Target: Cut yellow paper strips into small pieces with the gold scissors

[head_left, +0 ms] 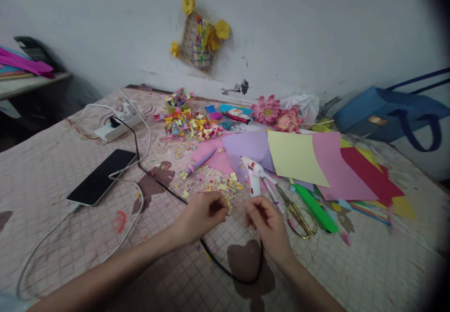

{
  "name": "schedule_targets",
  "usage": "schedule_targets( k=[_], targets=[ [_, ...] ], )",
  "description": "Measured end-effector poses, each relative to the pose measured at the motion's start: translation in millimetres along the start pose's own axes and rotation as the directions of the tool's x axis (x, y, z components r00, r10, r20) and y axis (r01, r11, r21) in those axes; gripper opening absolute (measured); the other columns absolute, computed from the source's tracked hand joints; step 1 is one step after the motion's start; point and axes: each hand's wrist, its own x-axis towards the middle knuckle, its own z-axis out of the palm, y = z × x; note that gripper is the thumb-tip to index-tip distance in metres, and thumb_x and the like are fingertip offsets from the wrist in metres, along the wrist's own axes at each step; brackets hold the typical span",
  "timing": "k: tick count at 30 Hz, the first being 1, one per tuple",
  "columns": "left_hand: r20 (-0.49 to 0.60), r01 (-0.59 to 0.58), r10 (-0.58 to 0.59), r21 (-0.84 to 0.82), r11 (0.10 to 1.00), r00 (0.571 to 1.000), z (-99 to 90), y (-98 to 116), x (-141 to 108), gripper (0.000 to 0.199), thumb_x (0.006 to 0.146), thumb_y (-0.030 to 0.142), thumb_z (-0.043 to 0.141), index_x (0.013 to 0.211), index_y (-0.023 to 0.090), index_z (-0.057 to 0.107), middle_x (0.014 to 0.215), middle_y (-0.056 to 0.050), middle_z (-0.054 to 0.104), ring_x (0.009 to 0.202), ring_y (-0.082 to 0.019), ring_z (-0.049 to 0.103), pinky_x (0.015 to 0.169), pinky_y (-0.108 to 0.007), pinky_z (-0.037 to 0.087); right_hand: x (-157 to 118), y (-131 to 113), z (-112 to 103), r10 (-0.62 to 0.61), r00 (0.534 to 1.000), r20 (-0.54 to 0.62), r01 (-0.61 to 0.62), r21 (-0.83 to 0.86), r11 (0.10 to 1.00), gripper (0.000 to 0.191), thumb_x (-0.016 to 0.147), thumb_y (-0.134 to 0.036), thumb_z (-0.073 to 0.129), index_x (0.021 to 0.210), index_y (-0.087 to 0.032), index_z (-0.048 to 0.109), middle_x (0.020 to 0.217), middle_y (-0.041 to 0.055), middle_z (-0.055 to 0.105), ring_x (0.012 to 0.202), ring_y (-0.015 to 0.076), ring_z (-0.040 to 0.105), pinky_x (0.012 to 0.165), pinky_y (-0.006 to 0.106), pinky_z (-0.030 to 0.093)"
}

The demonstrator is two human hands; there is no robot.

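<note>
My left hand (206, 214) is closed, thumb and fingertips curled together above the table. A bit of pale yellow shows by its fingertips, but whether it is held or lies behind I cannot tell. Just to the right, my right hand (269, 223) is also closed, its fingers bent in towards the left hand and their tips partly hidden. The two hands are apart. Beyond them lies a white glue gun (253, 176), its black cord (232, 278) looping below the hands. Small paper scraps (228, 185) are scattered in front of the fingers. Gold-handled scissors (298, 216) lie right of my right hand.
Coloured paper sheets (297, 157) overlap at the right, near a green cutter-like tool (316, 209). A purple paper stick (200, 162) and a scrap heap (191, 124) lie farther back. Left are a tablet (101, 176) and a power strip (119, 124). A blue bag (386, 113) stands back right.
</note>
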Motion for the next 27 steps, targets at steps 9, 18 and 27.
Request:
schedule_targets(
  k=[9, 18, 27],
  targets=[
    [-0.303, -0.016, 0.137, 0.369, 0.929, 0.943, -53.9, -12, 5, 0.008, 0.078, 0.017, 0.042, 0.076, 0.016, 0.05, 0.07, -0.001, 0.056, 0.06, -0.011, 0.05, 0.055, -0.022, 0.037, 63, 24, -38, -0.2, 0.975, -0.095, 0.091, -0.652, 0.753, 0.035, 0.073, -0.041, 0.056, 0.095, -0.014, 0.054, 0.084, 0.0088, 0.06, 0.072, 0.0212, 0.055, 0.063, 0.03, 0.042],
    [-0.323, 0.005, 0.163, 0.461, 0.887, 0.932, -98.6, -36, 32, 0.013, 0.08, 0.022, 0.043, 0.074, 0.016, 0.053, 0.069, -0.001, 0.056, 0.061, -0.012, 0.051, 0.057, -0.023, 0.038, 79, 27, -26, -0.174, 0.981, -0.085, 0.039, -0.792, 0.609, 0.03, 0.079, -0.038, 0.044, 0.076, -0.014, 0.061, 0.059, 0.0066, 0.059, 0.058, 0.0207, 0.053, 0.052, 0.027, 0.034],
    [-0.311, -0.009, 0.146, 0.404, 0.915, 0.939, -96.4, -35, 41, 0.014, 0.078, 0.021, 0.045, 0.075, 0.015, 0.057, 0.069, -0.002, 0.06, 0.061, -0.012, 0.052, 0.057, -0.023, 0.039, 75, -5, -24, -0.049, 0.998, 0.026, 0.054, -0.297, 0.953, 0.032, 0.081, -0.043, 0.046, 0.063, -0.017, 0.05, 0.051, -0.003, 0.046, 0.046, 0.0113, 0.041, 0.044, 0.021, 0.033]
  ],
)
